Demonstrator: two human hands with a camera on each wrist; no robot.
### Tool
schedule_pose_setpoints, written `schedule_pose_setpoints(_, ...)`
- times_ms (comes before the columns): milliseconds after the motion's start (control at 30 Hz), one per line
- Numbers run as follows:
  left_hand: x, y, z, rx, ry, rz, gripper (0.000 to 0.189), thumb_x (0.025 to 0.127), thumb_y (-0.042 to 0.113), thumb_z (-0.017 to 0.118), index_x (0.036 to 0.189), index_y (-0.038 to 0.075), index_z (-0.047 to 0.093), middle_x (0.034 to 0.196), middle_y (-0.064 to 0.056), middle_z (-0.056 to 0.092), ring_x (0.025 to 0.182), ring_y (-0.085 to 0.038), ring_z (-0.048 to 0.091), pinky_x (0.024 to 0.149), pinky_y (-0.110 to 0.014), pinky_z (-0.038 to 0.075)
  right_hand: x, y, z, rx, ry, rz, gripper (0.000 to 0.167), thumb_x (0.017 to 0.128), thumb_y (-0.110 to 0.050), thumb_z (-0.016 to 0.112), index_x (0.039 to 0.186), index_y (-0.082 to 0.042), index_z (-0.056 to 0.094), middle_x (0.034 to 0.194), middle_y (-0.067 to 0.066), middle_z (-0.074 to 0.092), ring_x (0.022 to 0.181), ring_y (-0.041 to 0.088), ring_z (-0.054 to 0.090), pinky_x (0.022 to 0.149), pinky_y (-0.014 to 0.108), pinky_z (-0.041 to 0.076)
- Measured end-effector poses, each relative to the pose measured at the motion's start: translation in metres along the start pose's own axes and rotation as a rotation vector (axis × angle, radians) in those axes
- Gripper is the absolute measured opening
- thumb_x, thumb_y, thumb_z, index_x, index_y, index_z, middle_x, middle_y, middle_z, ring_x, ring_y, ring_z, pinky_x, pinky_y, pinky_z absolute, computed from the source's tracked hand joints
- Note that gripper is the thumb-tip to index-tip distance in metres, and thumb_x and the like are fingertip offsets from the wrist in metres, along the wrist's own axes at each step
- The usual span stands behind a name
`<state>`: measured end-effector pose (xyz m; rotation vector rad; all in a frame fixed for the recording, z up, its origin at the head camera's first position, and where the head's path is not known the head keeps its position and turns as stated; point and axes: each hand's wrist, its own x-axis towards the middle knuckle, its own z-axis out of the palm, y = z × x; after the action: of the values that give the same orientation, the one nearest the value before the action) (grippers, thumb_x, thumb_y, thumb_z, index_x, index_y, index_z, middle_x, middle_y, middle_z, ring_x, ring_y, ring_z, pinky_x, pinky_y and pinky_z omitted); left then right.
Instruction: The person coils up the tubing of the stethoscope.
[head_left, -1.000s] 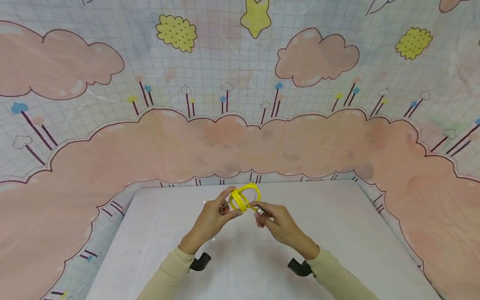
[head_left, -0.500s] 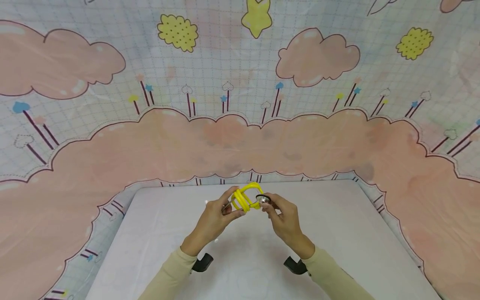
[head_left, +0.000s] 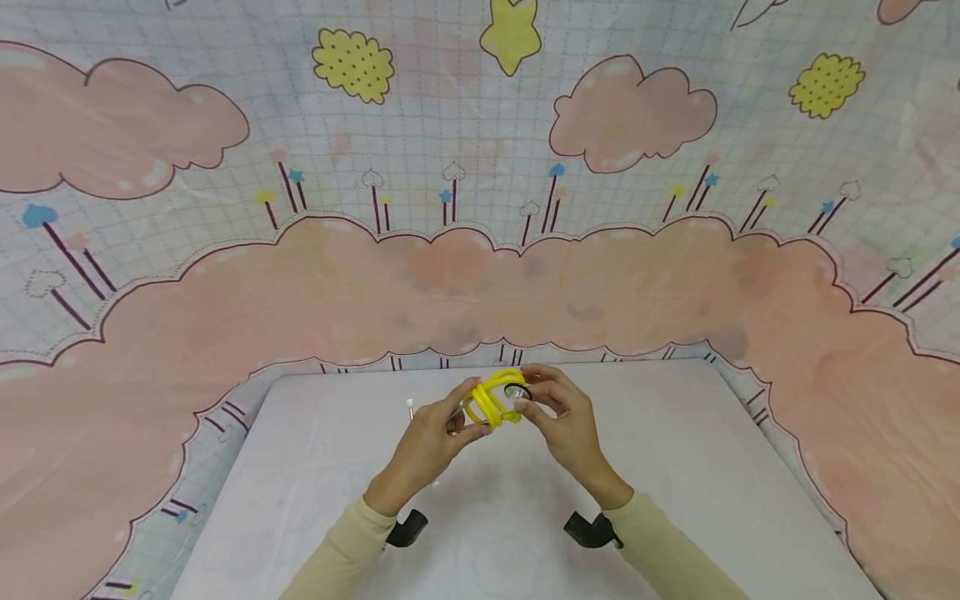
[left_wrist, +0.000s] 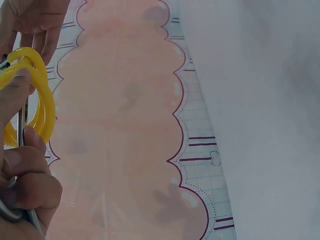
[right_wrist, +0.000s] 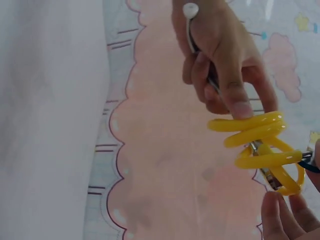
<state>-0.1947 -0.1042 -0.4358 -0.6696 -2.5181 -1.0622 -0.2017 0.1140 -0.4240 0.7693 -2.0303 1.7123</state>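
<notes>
A stethoscope with yellow tubing (head_left: 489, 405) is held up above the white table between both hands. Its tubing is wound in several loops around the metal ear tubes, as the right wrist view shows. My left hand (head_left: 423, 442) grips the coil and ear tubes from the left, thumb below and fingers above. One white eartip (right_wrist: 190, 10) sticks out past that hand's wrist side. My right hand (head_left: 573, 429) pinches the round metal chest piece (head_left: 517, 392) with its black rim, at the right end of the coil. Parts of the ear tubes are hidden inside the left palm.
Below the hands lies the white tabletop (head_left: 480, 533). Behind it and along its sides hangs a cloth (head_left: 480, 292) printed with pink clouds and stars. Black camera mounts (head_left: 588, 530) sit on both wrists, by the beige sleeves (head_left: 667, 542).
The right hand has shifted its hold on the chest piece, turning it up and bringing it against the coil's right end. Its fingers now reach over the loop's top. The left hand stays nearly still.
</notes>
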Motion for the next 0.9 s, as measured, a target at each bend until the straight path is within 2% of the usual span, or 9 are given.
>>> schedule_pose_setpoints(67, 0.000, 0.000, 0.000, 0.009, 0.004, 0.009, 0.065, 0.082, 0.031, 0.079, 0.141, 0.022, 0.051, 0.065, 0.009, 0.044, 0.058, -0.003, 0.039, 0.053, -0.018, 0.034, 0.001, 0.000, 0.000, 0.034, -0.015, 0.034, 0.007, 0.085, 0.004, 0.071, 0.090, 0.003, 0.066, 0.129, 0.024, 0.059, 0.116, 0.028, 0.064, 0.092, 0.022, 0.053)
schedule_pose_setpoints(133, 0.000, 0.000, 0.000, 0.018, 0.003, 0.013, 0.065, 0.082, 0.031, 0.079, 0.141, 0.023, 0.051, 0.066, 0.010, 0.044, 0.058, -0.003, 0.039, 0.054, -0.018, 0.035, 0.001, 0.000, -0.001, 0.059, -0.026, 0.067, 0.009, 0.085, 0.002, 0.072, 0.087, 0.003, 0.063, 0.131, 0.025, 0.059, 0.114, 0.021, 0.067, 0.091, 0.022, 0.053)
schedule_pose_setpoints(200, 0.000, 0.000, 0.000, 0.023, 0.002, 0.015, 0.065, 0.082, 0.031, 0.079, 0.141, 0.023, 0.051, 0.067, 0.010, 0.045, 0.059, -0.003, 0.039, 0.054, -0.018, 0.035, 0.001, 0.000, -0.003, 0.071, -0.039, 0.088, 0.010, 0.086, 0.000, 0.072, 0.086, 0.002, 0.062, 0.131, 0.025, 0.059, 0.112, 0.013, 0.067, 0.091, 0.021, 0.053)
schedule_pose_setpoints(267, 0.000, 0.000, 0.000, 0.032, -0.004, 0.018, 0.066, 0.082, 0.031, 0.079, 0.141, 0.023, 0.051, 0.067, 0.009, 0.046, 0.059, -0.003, 0.040, 0.054, -0.018, 0.035, 0.002, 0.000, -0.003, 0.081, -0.050, 0.094, 0.010, 0.086, 0.000, 0.072, 0.086, 0.002, 0.062, 0.130, 0.024, 0.060, 0.113, 0.011, 0.065, 0.093, 0.022, 0.053)
schedule_pose_setpoints(500, 0.000, 0.000, 0.002, 0.074, -0.010, 0.048, 0.066, 0.081, 0.031, 0.079, 0.141, 0.022, 0.052, 0.069, 0.009, 0.049, 0.062, -0.004, 0.043, 0.056, -0.017, 0.038, 0.003, 0.001, 0.000, -0.046, -0.083, 0.036, 0.009, 0.080, 0.002, 0.077, 0.082, -0.003, 0.069, 0.124, 0.019, 0.059, 0.114, 0.033, 0.060, 0.089, 0.026, 0.054)
schedule_pose_setpoints(600, -0.001, 0.000, 0.005, 0.090, 0.013, 0.073, 0.066, 0.080, 0.030, 0.080, 0.140, 0.019, 0.054, 0.069, 0.009, 0.049, 0.061, -0.003, 0.042, 0.056, -0.016, 0.038, 0.004, 0.001, 0.003, -0.100, -0.055, 0.039, 0.011, 0.078, 0.002, 0.079, 0.081, -0.003, 0.069, 0.121, 0.018, 0.061, 0.110, 0.035, 0.061, 0.085, 0.029, 0.056)
schedule_pose_setpoints(767, -0.001, -0.002, 0.010, 0.109, 0.072, 0.114, 0.065, 0.078, 0.028, 0.081, 0.138, 0.016, 0.056, 0.068, 0.008, 0.049, 0.061, -0.002, 0.040, 0.055, -0.014, 0.036, 0.004, 0.002, 0.006, -0.128, -0.006, 0.075, 0.013, 0.077, 0.000, 0.080, 0.080, -0.001, 0.068, 0.121, 0.019, 0.061, 0.108, 0.036, 0.063, 0.079, 0.042, 0.059)
schedule_pose_setpoints(900, 0.001, -0.001, 0.011, 0.128, 0.132, 0.159, 0.066, 0.076, 0.027, 0.083, 0.136, 0.014, 0.058, 0.068, 0.007, 0.050, 0.060, -0.002, 0.041, 0.054, -0.014, 0.035, 0.006, -0.003, 0.007, -0.141, 0.015, 0.117, 0.011, 0.081, -0.006, 0.080, 0.082, -0.002, 0.069, 0.128, 0.016, 0.061, 0.107, 0.033, 0.066, 0.079, 0.037, 0.059)
